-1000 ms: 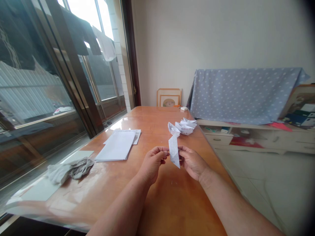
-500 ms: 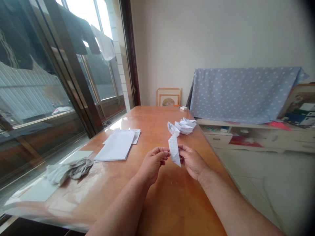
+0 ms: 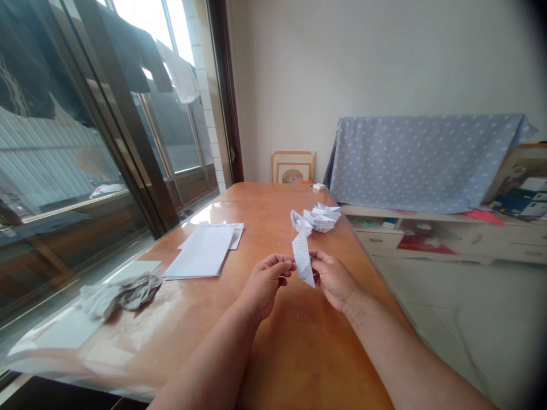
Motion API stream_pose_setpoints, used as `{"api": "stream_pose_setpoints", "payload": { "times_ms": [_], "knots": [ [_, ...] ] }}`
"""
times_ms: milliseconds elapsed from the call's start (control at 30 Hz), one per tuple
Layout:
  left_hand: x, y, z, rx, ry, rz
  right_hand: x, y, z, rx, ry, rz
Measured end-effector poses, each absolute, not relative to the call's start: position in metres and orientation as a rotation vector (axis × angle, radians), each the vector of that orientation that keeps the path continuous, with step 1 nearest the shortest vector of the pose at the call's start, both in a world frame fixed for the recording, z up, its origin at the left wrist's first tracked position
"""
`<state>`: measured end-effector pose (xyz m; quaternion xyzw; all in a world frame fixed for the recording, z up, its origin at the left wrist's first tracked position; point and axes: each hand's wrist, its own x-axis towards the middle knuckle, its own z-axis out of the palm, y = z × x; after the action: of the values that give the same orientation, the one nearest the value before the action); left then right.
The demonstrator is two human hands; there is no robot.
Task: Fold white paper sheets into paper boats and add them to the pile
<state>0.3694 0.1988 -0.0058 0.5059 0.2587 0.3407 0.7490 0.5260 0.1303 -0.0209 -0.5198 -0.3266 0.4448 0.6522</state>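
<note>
Seen from afar through the head camera, my right hand (image 3: 335,279) pinched a folded paper strip (image 3: 303,259), held tilted above the brown table (image 3: 277,359). My left hand (image 3: 265,285), thumb and fingers drawn narrow, met its left edge; whether it gripped, I could not tell. Folded white papers (image 3: 323,220) clustered beyond, flat sheets (image 3: 203,253) to the left.

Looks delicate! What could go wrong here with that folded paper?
The paper strip is thin and held up off the table, so it might bend or slip from the right hand.
The left hand is right at its edge, so a clumsy tug could crease or tear it.
The folded pieces sit just beyond; a forward reach might knock them.
</note>
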Motion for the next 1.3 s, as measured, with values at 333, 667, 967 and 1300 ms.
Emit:
{"api": "stream_pose_setpoints", "payload": {
  "times_ms": [333,667,967,1300],
  "knots": [
    [0.37,0.198,-0.005,1.11,0.502,0.771,0.53,0.132,-0.019,-1.004,-0.682,1.222],
    [0.37,0.193,0.003,1.191,0.487,0.796,0.525,0.128,-0.013,-0.916,-0.719,1.317],
    [0.37,0.194,0.003,1.173,0.461,0.773,0.523,0.126,-0.006,-0.923,-0.74,1.352],
    [0.37,0.193,0.006,1.212,0.482,0.771,0.524,0.125,-0.007,-0.956,-0.684,1.376]
  ]
}}
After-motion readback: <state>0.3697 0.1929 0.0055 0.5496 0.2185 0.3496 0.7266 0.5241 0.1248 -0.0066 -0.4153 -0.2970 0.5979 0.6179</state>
